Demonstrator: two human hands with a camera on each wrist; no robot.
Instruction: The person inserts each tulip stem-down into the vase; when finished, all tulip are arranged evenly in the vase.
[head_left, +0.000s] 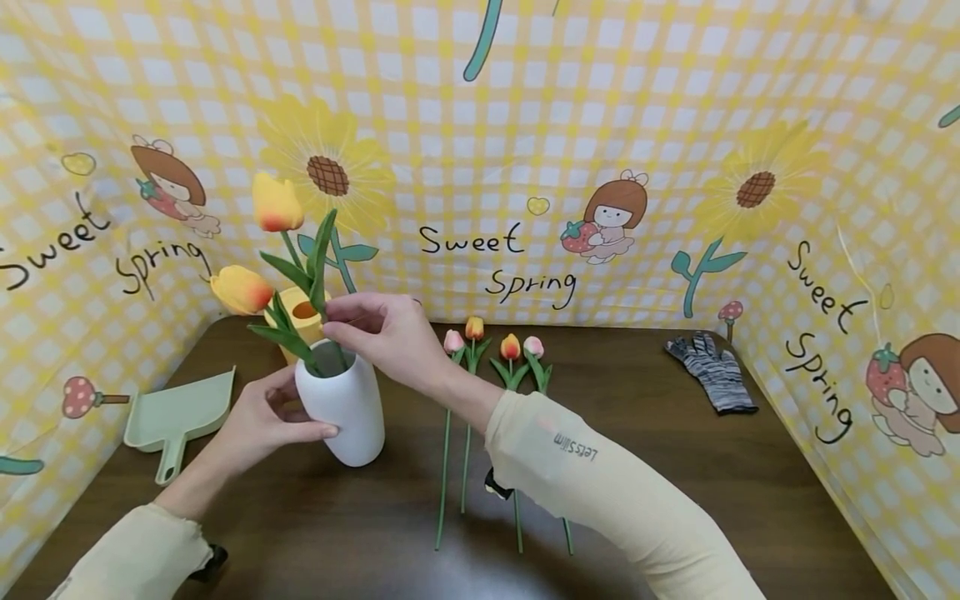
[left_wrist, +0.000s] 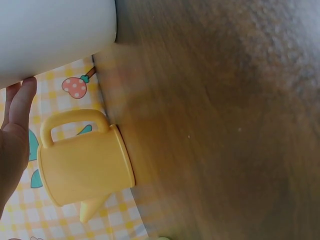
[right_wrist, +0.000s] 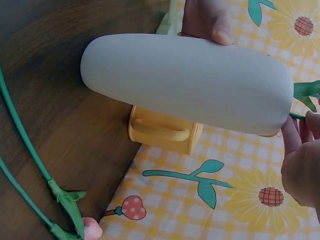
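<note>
A white vase (head_left: 347, 417) stands on the brown table with two yellow-orange tulips, an upper tulip (head_left: 277, 202) and a lower tulip (head_left: 240, 289), at its mouth. My left hand (head_left: 258, 421) grips the vase's left side, its thumb across the front; fingers also show against the vase in the left wrist view. With thumb and fingers, my right hand (head_left: 393, 337) pinches the upper tulip by its green stem and leaf, just above the rim. In the right wrist view a bit of green stem shows at the right hand's fingertips (right_wrist: 292, 127).
Behind the vase is a yellow watering can (left_wrist: 87, 165). A pale green dustpan (head_left: 180, 408) lies at left. Several tulips, one an orange tulip (head_left: 510, 346), lie in the middle, partly under the right forearm. A grey knit glove (head_left: 712, 372) lies at far right.
</note>
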